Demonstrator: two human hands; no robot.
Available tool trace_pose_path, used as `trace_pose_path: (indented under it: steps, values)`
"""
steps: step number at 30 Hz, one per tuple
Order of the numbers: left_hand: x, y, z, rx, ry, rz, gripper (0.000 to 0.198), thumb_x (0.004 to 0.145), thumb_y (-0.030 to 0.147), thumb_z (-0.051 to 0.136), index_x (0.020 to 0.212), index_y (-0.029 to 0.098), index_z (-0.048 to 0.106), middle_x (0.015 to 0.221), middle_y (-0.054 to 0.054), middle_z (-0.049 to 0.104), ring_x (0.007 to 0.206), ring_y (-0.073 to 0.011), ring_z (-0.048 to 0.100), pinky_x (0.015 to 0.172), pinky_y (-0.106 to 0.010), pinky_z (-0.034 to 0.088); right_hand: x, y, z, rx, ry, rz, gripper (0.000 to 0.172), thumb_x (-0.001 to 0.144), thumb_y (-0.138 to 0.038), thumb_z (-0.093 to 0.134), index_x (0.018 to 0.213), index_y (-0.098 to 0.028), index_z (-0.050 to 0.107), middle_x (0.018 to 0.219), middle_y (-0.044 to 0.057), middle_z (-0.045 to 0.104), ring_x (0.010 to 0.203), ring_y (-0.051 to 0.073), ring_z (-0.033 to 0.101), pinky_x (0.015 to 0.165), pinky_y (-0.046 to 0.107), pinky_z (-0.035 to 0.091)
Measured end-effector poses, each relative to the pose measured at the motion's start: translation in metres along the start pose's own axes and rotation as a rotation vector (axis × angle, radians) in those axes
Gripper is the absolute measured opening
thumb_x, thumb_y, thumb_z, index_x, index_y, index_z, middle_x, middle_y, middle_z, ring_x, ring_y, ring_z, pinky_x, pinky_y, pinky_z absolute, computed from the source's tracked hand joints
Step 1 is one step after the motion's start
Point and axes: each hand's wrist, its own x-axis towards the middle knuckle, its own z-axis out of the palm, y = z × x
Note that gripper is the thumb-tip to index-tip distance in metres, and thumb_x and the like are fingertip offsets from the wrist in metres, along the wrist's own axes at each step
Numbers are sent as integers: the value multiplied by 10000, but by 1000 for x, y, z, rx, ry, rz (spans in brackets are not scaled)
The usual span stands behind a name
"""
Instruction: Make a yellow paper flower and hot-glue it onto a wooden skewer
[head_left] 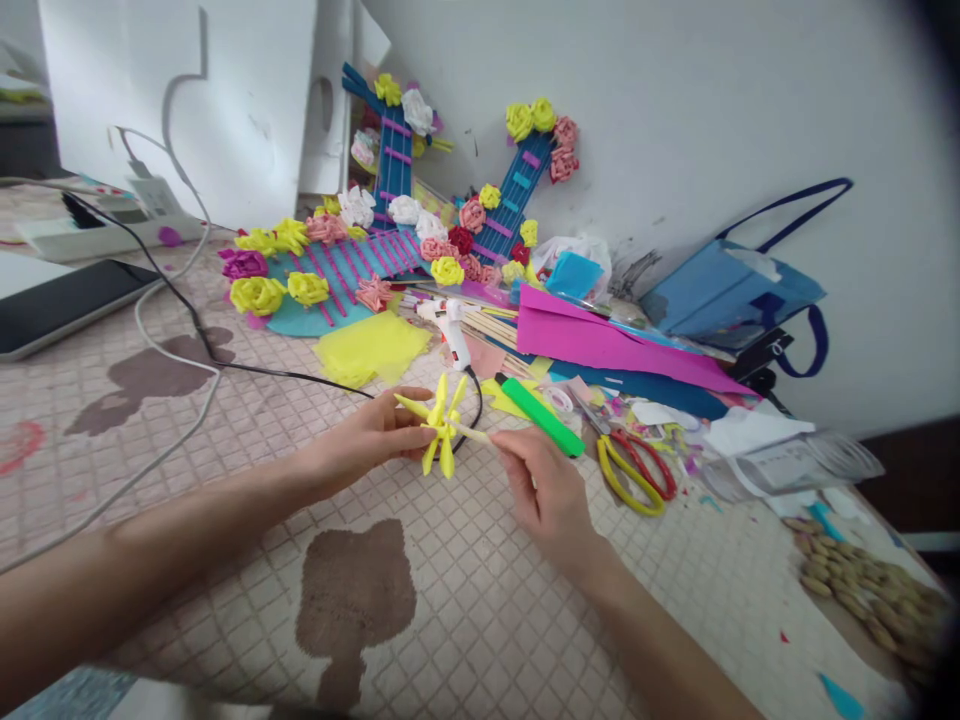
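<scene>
A yellow paper flower (pixel 442 422) with narrow, pointed petals is pinched at its left side by my left hand (pixel 390 428). My right hand (pixel 541 485) grips a thin pale stick (pixel 471 432) between thumb and fingers, its tip reaching into the flower's middle. Just behind the flower lies a white hot glue gun (pixel 452 335) with a black cord. To the right of it is a bright green marker-like tube (pixel 541 415). Scissors (pixel 630 468) with yellow and red handles rest beyond my right hand.
Blue guitar-shaped crafts (pixel 386 255) covered with paper flowers stand along the wall. Yellow crepe sheets (pixel 373 347), magenta paper (pixel 600 342) and wooden sticks (pixel 491 325) lie nearby. A tablet (pixel 79 300) and cables are left; a blue bag (pixel 727 285) and peanuts (pixel 862 590) are right.
</scene>
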Motion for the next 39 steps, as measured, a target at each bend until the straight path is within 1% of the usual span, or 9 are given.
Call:
trace_pose_path:
  steps: [3,6,11,18,22,26,29,35,39]
  values:
    - [0,0,0,5,-1,12,504,766,267,664,1195,202,408,997,-57,647,898,-197,616,771,-344,452,-1,0,3,26,-46,-24,311,892,-109,406,1138,-268,511,987,50,596,930,183,585,804,361,505]
    - [0,1,0,21,-2,21,505,771,267,658,1204,186,409,989,-67,653,884,-201,622,762,-350,456,-2,-1,5,-3,-89,-75,281,890,-123,431,1108,-258,545,960,57,609,894,187,596,753,349,519]
    - [1,-1,-1,28,-13,35,512,770,262,663,1205,174,409,974,-62,649,865,-187,619,748,-336,465,-1,-3,4,-74,-75,-145,267,882,-96,442,1072,-235,566,974,73,623,903,193,593,748,353,520]
    - [0,-2,-3,33,-24,29,501,768,265,670,1200,192,426,1009,-62,641,940,-206,612,809,-376,477,-4,-4,7,-117,-58,-142,222,866,-200,525,1077,-248,569,938,59,623,857,190,603,724,340,529]
    - [0,-2,0,30,-39,29,491,772,265,666,1192,186,425,1006,-59,640,920,-198,618,813,-378,483,-4,-11,12,-167,-102,-140,230,864,-215,522,1085,-258,568,931,50,634,842,189,609,698,322,515]
    - [1,-3,1,28,-76,51,491,773,259,666,1192,175,425,1018,-67,636,920,-194,613,822,-382,480,-3,-16,19,-171,-137,-105,210,868,-200,491,1051,-249,584,922,51,633,807,186,607,646,308,491]
    - [1,-3,1,34,-96,43,487,776,247,666,1192,167,426,1017,-69,635,921,-185,608,834,-377,473,-4,-15,21,-178,-134,-108,226,852,-143,474,1031,-227,583,927,58,629,793,185,607,632,304,484]
    - [2,-3,-3,43,-49,25,486,766,263,672,1172,173,421,1000,-74,643,910,-193,617,829,-395,474,-9,-10,21,-155,-109,-107,243,843,-111,473,1038,-220,566,950,57,633,841,187,617,662,301,500]
    - [3,-4,-7,73,-60,15,508,754,265,677,1180,170,418,1003,-81,643,919,-205,621,820,-388,475,-10,-8,20,-131,-118,-103,232,861,-127,471,1052,-216,569,968,62,635,859,183,622,675,295,510]
